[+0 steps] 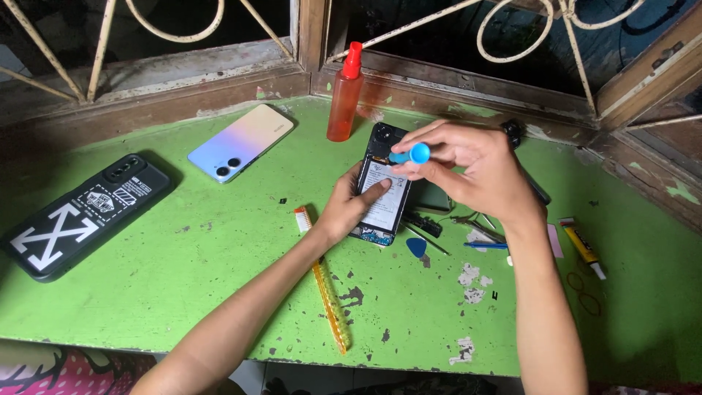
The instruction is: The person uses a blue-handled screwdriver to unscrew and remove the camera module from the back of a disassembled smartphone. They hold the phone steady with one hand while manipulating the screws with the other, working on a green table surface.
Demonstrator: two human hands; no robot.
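An opened black phone [383, 192] with its back cover off lies on the green table [183, 271], its battery exposed. My left hand [349, 206] holds the phone's left edge, thumb pressed on the battery. My right hand [472, 170] hovers over the phone's upper part and pinches a small tool with a round blue cap [414, 154], pointed down at the phone.
A red spray bottle [344, 95] stands behind the phone. A pastel back cover [241, 142] and a black printed phone case [82, 214] lie at left. A yellow toothbrush [325, 289], blue pick [416, 247], tweezers [475, 219], glue tube [583, 247] and rubber bands [583, 291] lie around.
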